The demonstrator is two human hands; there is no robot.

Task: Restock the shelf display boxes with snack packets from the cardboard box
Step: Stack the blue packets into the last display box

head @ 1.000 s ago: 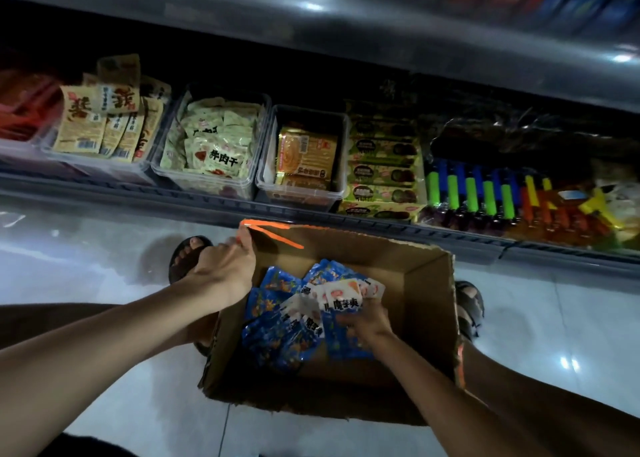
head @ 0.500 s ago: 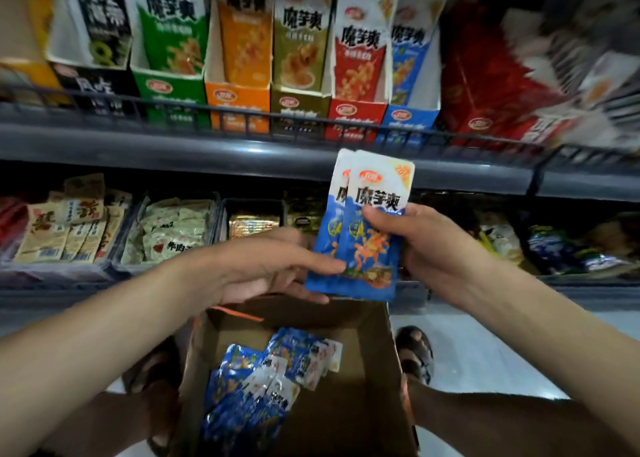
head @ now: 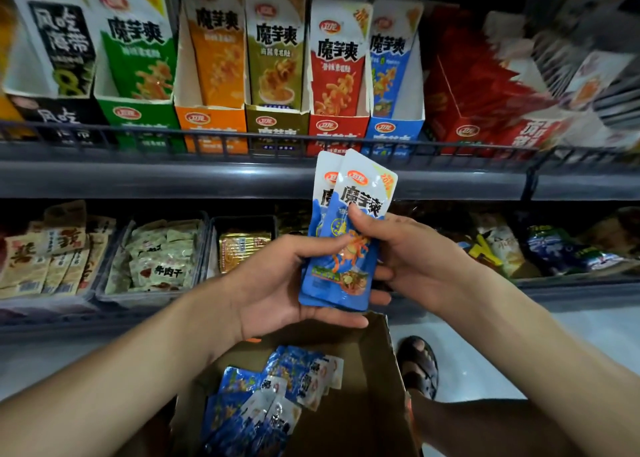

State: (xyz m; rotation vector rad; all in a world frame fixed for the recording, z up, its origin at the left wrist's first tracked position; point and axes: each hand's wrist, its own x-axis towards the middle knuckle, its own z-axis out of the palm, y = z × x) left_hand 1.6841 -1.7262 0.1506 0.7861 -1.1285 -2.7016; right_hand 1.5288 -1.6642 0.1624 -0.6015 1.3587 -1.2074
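Note:
Both hands hold a small stack of blue snack packets [head: 349,235] upright in front of the shelf. My right hand [head: 415,259] grips the stack from the right, thumb across its front. My left hand [head: 277,283] cups it from the left and below, thumb on the front and fingers under the bottom edge. Below them stands the cardboard box [head: 377,397], with several more blue packets [head: 270,397] loose inside. On the upper shelf the blue display box [head: 394,134] holds a few upright packets, just above the held stack.
A row of display boxes in black, green, orange, olive and red [head: 337,127] stands left of the blue one, behind a wire rail [head: 242,139]. Red boxes [head: 485,110] sit to its right. Clear bins of snacks [head: 156,259] fill the lower shelf. My sandalled foot [head: 417,366] is beside the carton.
The right hand lifted packets out of the carton to shelf height. The left hand left the carton's rim and closed on the stack's lower left. The view tilted up.

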